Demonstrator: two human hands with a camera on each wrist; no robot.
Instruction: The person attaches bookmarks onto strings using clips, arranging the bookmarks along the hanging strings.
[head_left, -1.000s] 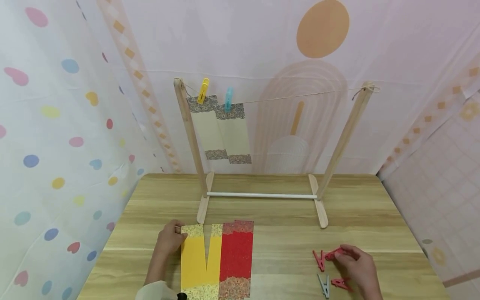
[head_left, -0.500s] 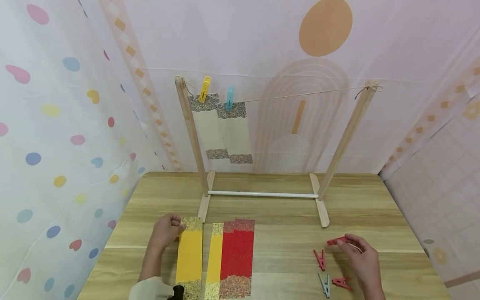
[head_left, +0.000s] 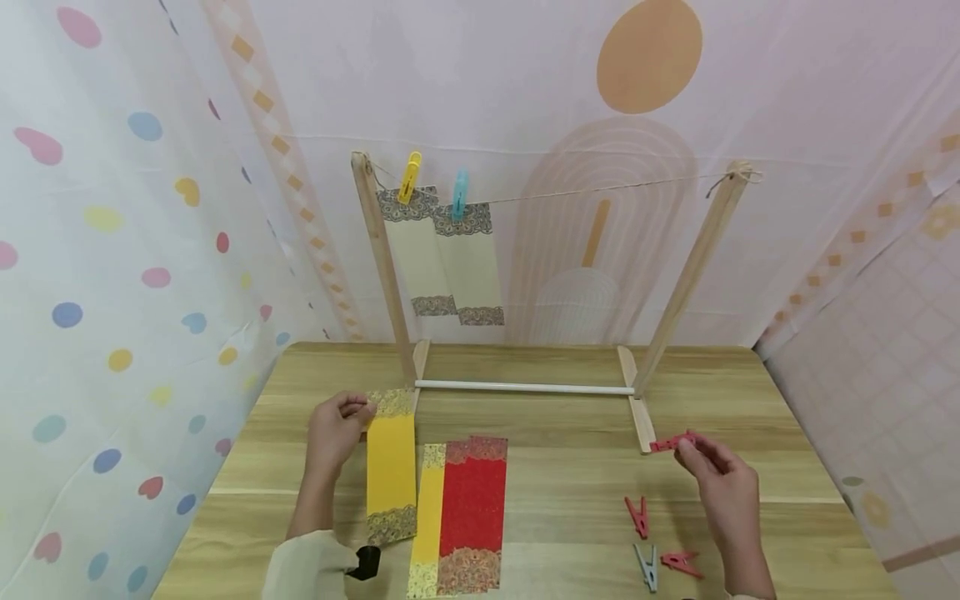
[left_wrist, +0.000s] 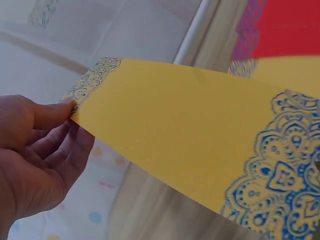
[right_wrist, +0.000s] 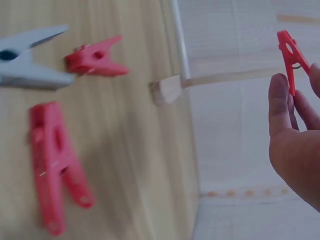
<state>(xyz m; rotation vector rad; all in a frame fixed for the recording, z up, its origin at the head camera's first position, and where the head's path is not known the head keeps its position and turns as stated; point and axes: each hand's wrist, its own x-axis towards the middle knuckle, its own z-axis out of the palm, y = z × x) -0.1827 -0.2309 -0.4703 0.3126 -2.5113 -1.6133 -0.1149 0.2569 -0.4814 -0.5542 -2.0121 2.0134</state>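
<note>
My left hand (head_left: 335, 429) pinches the upper left edge of a yellow paper strip (head_left: 392, 458) with patterned ends, held up off the table at the left. In the left wrist view the thumb lies on the strip's (left_wrist: 170, 120) near corner. On the right, my right hand (head_left: 722, 479) holds a red clothespin (head_left: 670, 442) by its handle ends, above the table. Seen from the right wrist, thumb and fingers press the handles of this clothespin (right_wrist: 290, 57). Another yellow strip (head_left: 429, 508) lies on the table, partly under red strips (head_left: 474, 508) with patterned ends.
A wooden rack (head_left: 690, 283) carries a string (head_left: 585, 192). Two cream strips (head_left: 468, 267) hang there by a yellow clothespin (head_left: 410, 177) and a blue clothespin (head_left: 460, 196). Red clothespins (head_left: 637, 517) and a grey clothespin (head_left: 647, 568) lie at right.
The left hand has separated one yellow strip from the row and raised it off the table. The right hand has lifted a red clothespin up and away from the others.
</note>
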